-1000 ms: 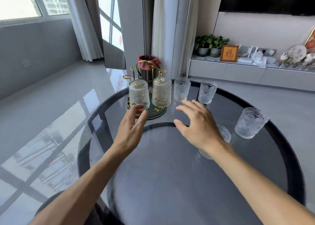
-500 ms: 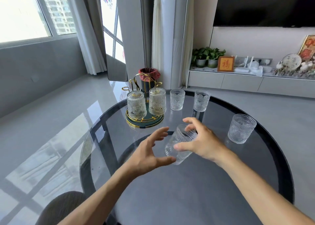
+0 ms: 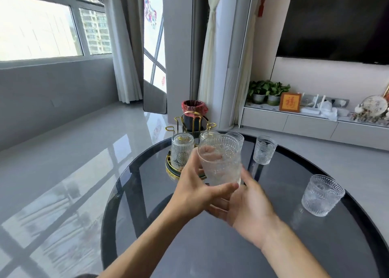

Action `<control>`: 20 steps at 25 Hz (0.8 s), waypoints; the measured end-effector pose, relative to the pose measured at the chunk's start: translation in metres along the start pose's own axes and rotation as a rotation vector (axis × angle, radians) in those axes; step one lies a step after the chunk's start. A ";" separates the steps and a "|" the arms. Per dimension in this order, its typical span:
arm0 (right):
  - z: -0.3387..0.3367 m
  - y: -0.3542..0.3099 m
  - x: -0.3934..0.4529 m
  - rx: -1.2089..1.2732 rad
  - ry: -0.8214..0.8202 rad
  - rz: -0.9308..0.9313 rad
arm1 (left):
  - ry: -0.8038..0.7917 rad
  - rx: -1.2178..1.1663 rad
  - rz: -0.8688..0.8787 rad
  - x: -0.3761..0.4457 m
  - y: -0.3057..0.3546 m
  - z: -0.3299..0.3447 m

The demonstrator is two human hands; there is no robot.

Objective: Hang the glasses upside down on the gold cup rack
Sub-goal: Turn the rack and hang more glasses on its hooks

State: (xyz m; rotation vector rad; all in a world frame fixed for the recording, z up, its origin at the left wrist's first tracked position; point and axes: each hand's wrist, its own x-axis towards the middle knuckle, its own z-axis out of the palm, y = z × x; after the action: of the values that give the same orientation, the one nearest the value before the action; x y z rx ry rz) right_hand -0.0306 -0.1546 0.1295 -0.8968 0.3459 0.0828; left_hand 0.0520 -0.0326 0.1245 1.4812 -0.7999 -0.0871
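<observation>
Since half a second ago, both hands are lifting the glass (image 3: 220, 162) off the desk (image 3: 210, 246) and bringing it up in front of the gold cup rack (image 3: 190, 120), which is standing at the desk's 11 o'clock edge. At far left, one ribbed glass (image 3: 182, 151) is already hanging upside down on the rack, with a second glass (image 3: 207, 134) mostly hidden behind the lifted one. The left hand (image 3: 195, 191) is wrapping its thumb and fingers around the lifted glass from 9 o'clock; the right hand (image 3: 248, 206) is cupping it from below at 5 o'clock, fingers half curled. Three upright glasses are waiting to the right, at 12 (image 3: 236, 139), 1 (image 3: 264, 152) and 3 o'clock (image 3: 322, 195). The risk appears to be the turn-over: slick glass could be slipping between two changing grips, or knocking the hung glasses while coming down onto a prong.
</observation>
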 end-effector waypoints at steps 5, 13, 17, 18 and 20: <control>-0.004 -0.041 0.021 0.245 0.126 -0.197 | -0.232 0.310 0.065 0.039 0.004 -0.016; -0.001 -0.142 0.095 -0.367 0.573 -0.789 | -0.088 1.073 0.167 0.169 -0.009 -0.061; -0.005 -0.170 0.137 -0.834 0.547 -0.935 | -0.158 1.186 0.199 0.193 -0.026 -0.063; -0.007 -0.173 0.145 -0.968 0.532 -0.943 | -0.168 1.195 0.237 0.194 -0.028 -0.065; -0.013 -0.175 0.160 -1.127 0.487 -0.915 | -0.182 1.192 0.280 0.196 -0.030 -0.072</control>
State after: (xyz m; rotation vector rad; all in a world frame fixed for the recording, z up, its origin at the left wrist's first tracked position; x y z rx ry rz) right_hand 0.1544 -0.2859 0.2010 -2.1278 0.2943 -0.8820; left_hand 0.2481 -0.0769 0.1882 2.4598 -1.3007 0.5680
